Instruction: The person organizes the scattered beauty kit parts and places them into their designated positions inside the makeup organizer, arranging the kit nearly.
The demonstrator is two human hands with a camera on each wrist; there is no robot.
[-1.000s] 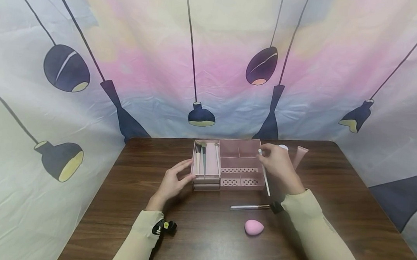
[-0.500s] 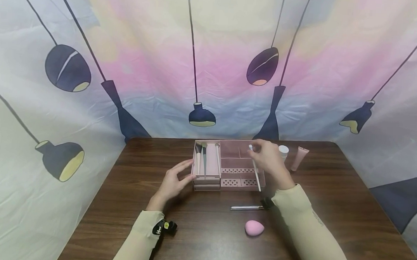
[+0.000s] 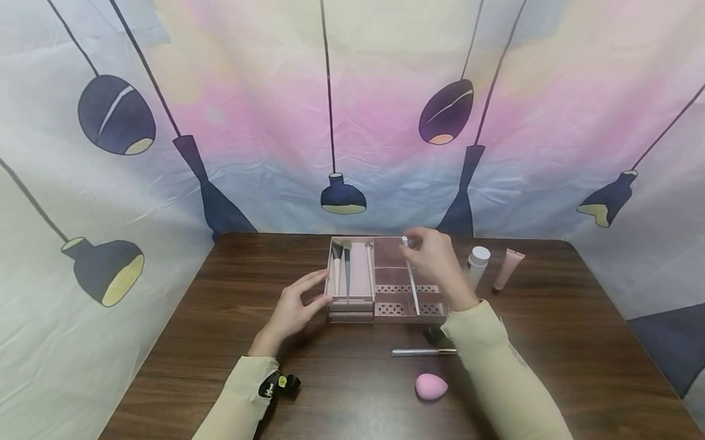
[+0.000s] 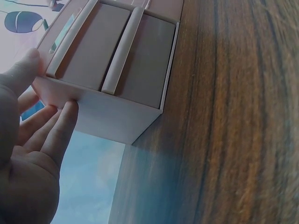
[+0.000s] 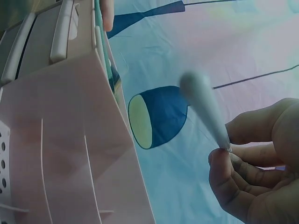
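A pink makeup organizer (image 3: 407,319) stands near the back of the table. Its left tray holds several makeup brushes (image 3: 346,262). My left hand (image 3: 289,312) rests against the organizer's left side; in the left wrist view the fingertips (image 4: 71,109) touch the side wall, with the thumb at the upper front edge. Above the organizer's right-hand compartments, my right hand (image 3: 436,256) pinches a slim white-handled makeup brush (image 3: 413,288) near its upper end. The right wrist view shows its rounded handle end (image 5: 189,84) pointing away from the fingers. The bristles are hidden by the hand.
On the table (image 3: 215,398), a silver-handled brush (image 3: 414,353) and a pink makeup sponge (image 3: 430,386) lie in front of the organizer. To its right stand a white-capped bottle (image 3: 477,259) and a pink tube (image 3: 508,269). A printed cloth (image 3: 271,197) hangs behind.
My right hand has moved left with the white brush, from the organizer's right edge to over its compartments. The white bottle has come into view. The left hand has stayed still.
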